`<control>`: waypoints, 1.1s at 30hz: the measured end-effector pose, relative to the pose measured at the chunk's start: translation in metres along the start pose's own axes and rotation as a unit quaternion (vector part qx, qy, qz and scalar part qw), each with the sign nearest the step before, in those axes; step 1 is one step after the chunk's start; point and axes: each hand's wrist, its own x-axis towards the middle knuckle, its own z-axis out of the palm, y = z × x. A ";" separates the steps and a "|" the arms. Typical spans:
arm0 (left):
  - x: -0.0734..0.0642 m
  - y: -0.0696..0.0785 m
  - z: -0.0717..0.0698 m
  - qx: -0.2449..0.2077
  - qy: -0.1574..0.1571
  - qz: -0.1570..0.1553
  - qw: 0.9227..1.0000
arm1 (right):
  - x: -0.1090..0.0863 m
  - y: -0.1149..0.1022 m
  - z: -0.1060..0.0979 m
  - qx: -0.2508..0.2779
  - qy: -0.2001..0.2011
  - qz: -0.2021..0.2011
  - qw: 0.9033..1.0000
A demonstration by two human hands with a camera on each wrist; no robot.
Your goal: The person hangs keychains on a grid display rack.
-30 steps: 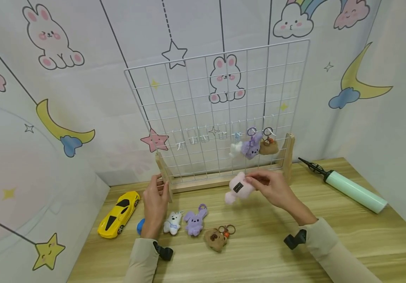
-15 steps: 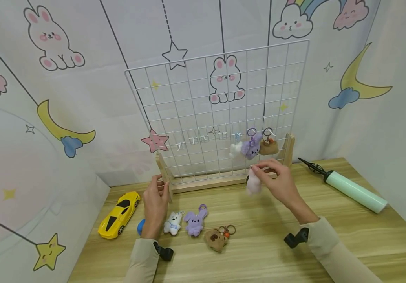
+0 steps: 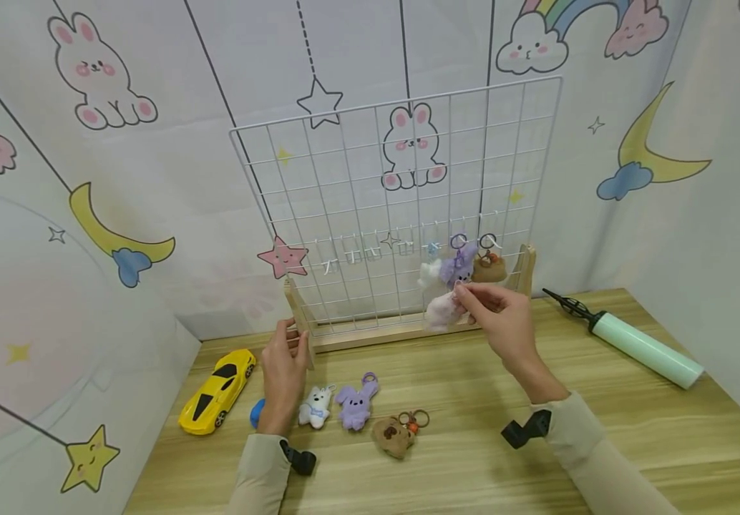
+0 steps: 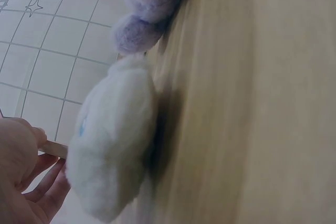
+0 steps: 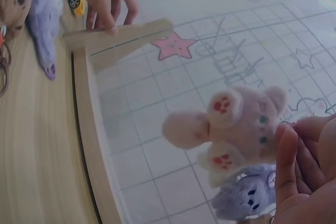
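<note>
In our right hand (image 3: 508, 325), fingers pinch the top of a pink plush toy (image 3: 441, 312) before the wire rack (image 3: 383, 181); our left hand (image 3: 284, 365) grips its wooden stand (image 3: 298, 309). We're probably hanging the toy, next needing a free hook (image 3: 328, 267).

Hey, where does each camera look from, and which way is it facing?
Head: on the head, facing forward and down at the rack and table; the left hand, right hand and sleeves show.
Left wrist: on that wrist, looking low across the table past a white toy; the left hand shows lower left.
Right wrist: on that wrist, facing the pink toy and rack; the right hand shows at right, the left at top.
Shared: head and right wrist both show the pink toy.
</note>
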 end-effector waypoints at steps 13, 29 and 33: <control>0.001 -0.001 -0.002 -0.004 0.000 0.002 1.000 | 0.014 -0.016 0.046 0.115 -0.003 -0.020 0.993; 0.000 -0.001 -0.001 -0.006 -0.001 -0.002 1.000 | 0.046 -0.034 0.083 0.146 0.024 -0.019 0.989; -0.001 -0.001 -0.002 -0.011 -0.001 -0.001 1.000 | 0.049 -0.032 0.086 0.156 0.022 -0.001 0.987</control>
